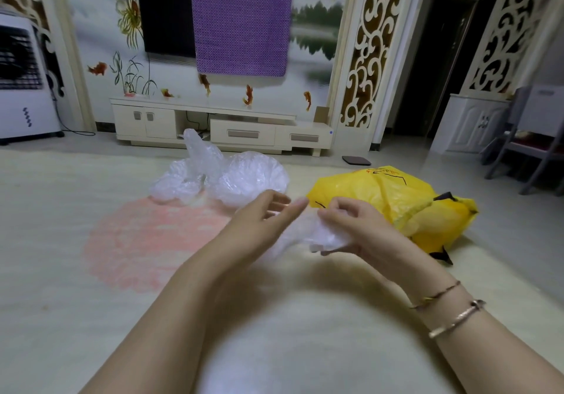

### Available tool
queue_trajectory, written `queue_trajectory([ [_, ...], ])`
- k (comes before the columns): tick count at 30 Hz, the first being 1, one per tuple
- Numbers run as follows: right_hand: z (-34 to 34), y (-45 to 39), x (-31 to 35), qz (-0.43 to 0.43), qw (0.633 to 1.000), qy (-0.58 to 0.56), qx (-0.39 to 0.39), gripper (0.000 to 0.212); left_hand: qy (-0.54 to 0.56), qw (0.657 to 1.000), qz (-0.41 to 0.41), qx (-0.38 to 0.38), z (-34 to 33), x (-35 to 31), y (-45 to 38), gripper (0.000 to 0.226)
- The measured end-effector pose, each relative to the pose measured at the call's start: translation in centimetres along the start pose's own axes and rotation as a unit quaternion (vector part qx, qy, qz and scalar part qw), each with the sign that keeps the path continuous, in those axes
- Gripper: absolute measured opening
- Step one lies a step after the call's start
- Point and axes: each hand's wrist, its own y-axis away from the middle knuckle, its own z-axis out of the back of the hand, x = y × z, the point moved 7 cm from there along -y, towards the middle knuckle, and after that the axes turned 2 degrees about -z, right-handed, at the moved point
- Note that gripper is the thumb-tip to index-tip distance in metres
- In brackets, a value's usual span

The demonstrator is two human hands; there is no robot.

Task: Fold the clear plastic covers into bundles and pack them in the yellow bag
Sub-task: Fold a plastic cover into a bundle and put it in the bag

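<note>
My right hand [354, 226] grips a crumpled clear plastic cover [323, 236], bunched under its curled fingers just in front of the yellow bag [396, 198]. My left hand [262, 219] hovers beside it with fingers straight, fingertips close to the cover's left end, where the thin plastic trails down blurred. The yellow bag lies slumped on the floor at the right, with black handles showing at its right side. A loose pile of clear plastic covers [222, 177] sits on the carpet beyond my left hand.
I am on a pale carpet with a pink round pattern [146, 241] at the left. A white TV cabinet [219, 128] lines the far wall. A black floor scale [356, 160] lies behind the bag, grey chair [528, 137] at right.
</note>
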Motion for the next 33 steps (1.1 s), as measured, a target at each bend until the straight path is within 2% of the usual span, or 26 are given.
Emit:
queue_trajectory([
  [1,-0.1,0.4,0.6,-0.007,0.998,-0.055,0.025,0.027,0.003,0.999,0.006,0.035,-0.6,-0.2,0.2,0.059],
  [3,-0.1,0.8,1.6,-0.008,0.995,-0.086,0.045,0.027,-0.019,0.996,0.016,0.086,-1.2,0.0,0.5,0.067],
  [6,0.4,0.8,1.3,-0.023,0.995,-0.087,0.033,0.024,0.019,0.991,0.025,0.133,-1.6,0.0,0.7,0.057],
  [8,1.0,0.5,0.6,-0.032,0.995,-0.095,-0.018,0.019,0.068,0.991,0.015,0.116,-1.1,-0.4,0.7,0.044],
  [10,1.7,-0.1,0.0,-0.024,0.99,-0.101,-0.092,0.014,0.119,0.991,0.018,0.067,-0.1,-0.4,0.4,0.031],
  [11,2.0,-0.4,0.1,0.005,0.99,-0.065,-0.123,0.012,0.139,0.989,0.031,0.035,0.3,-0.3,0.2,0.027],
  [13,2.2,-0.4,0.8,0.107,0.971,0.144,-0.16,0.021,0.179,0.981,0.076,-0.03,0.6,1.0,-0.2,0.028],
  [15,0.6,0.2,1.2,0.212,0.892,0.379,-0.124,0.047,0.226,0.963,0.112,-0.09,0.6,2.6,-0.4,0.033],
  [16,-0.3,0.5,1.1,0.246,0.856,0.445,-0.094,0.06,0.253,0.955,0.114,-0.106,0.5,3.0,-0.4,0.038],
  [18,-2.0,0.8,0.8,0.283,0.817,0.5,-0.052,0.076,0.287,0.944,0.111,-0.116,0.0,3.5,-0.3,0.046],
  [20,-3.4,1.0,1.0,0.314,0.791,0.524,-0.043,0.077,0.332,0.928,0.112,-0.126,-0.4,3.8,-0.2,0.05],
  [22,-4.3,1.1,1.1,0.335,0.776,0.534,-0.036,0.068,0.403,0.901,0.123,-0.108,-1.1,4.4,-0.2,0.052],
  [26,-4.8,1.3,1.1,0.338,0.769,0.543,0.002,0.033,0.459,0.872,0.15,-0.086,-1.7,4.8,0.1,0.032],
  [28,-4.6,1.2,0.9,0.324,0.786,0.526,0.036,0.019,0.432,0.883,0.155,-0.098,-1.3,4.7,0.0,0.035],
  [29,-4.4,1.1,0.8,0.308,0.8,0.512,0.057,0.015,0.387,0.904,0.151,-0.104,-0.9,4.8,-0.2,0.042],
  [31,-3.7,1.0,0.4,0.255,0.832,0.485,0.089,0.013,0.229,0.951,0.156,-0.137,0.4,4.5,-0.2,0.046],
  [33,-3.0,1.1,0.2,0.204,0.853,0.469,0.104,0.013,0.072,0.97,0.134,-0.188,2.0,3.8,-0.1,0.04],
])
